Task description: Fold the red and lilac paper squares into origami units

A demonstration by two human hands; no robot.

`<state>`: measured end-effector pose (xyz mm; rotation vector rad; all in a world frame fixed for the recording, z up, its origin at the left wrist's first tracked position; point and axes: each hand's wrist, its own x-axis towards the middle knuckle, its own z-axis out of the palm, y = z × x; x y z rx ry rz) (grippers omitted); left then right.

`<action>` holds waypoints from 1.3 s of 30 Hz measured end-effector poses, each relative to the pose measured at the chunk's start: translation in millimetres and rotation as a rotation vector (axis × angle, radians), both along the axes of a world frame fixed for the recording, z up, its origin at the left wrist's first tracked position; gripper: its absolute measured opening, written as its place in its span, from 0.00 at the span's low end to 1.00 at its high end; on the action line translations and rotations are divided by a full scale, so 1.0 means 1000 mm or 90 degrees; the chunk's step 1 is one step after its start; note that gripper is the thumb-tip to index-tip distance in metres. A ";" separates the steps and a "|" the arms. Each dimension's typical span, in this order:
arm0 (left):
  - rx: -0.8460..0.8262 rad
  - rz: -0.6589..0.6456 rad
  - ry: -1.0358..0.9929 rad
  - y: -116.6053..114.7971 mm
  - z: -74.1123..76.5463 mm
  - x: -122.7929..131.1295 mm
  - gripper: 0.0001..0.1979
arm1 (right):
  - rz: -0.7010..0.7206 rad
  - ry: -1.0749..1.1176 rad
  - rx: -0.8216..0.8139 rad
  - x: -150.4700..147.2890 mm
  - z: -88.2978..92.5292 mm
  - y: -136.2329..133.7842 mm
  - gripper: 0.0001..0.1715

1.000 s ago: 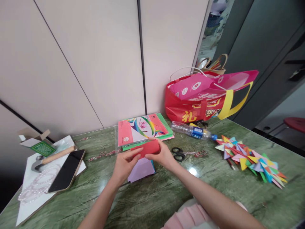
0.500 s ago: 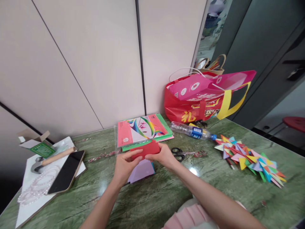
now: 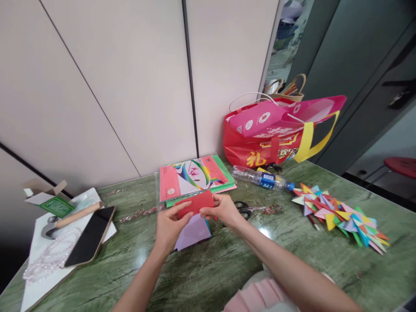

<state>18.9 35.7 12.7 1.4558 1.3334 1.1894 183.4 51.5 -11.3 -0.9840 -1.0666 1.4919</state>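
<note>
A folded red paper (image 3: 196, 203) is held up between my two hands over the green marbled table. My left hand (image 3: 170, 223) pinches its left end between thumb and fingers. At the right end, my right hand (image 3: 222, 209) grips it the same way. Below the red paper lies purple paper (image 3: 194, 233), partly covered by my hands, with a blue edge showing. Just behind is a pack of coloured paper (image 3: 195, 175) with a pink and rainbow cover. Black-handled scissors (image 3: 245, 209) lie right of my right hand, partly hidden by it.
To the right lie a plastic bottle (image 3: 264, 178) and a pile of folded paper pieces (image 3: 341, 216). A red bag (image 3: 260, 147) stands against the wall. On the left are a phone (image 3: 91, 236), a hammer (image 3: 71, 219), beads (image 3: 52, 255) and a small green box (image 3: 52, 201).
The red paper's upper edge now looks straight, where a small point stood up near its right end before. My right hand has shifted its fingers slightly; both hands still hold the paper.
</note>
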 end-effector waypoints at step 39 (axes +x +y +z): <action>0.042 -0.035 0.006 0.003 -0.007 0.002 0.18 | -0.002 0.006 0.010 -0.015 -0.007 -0.009 0.24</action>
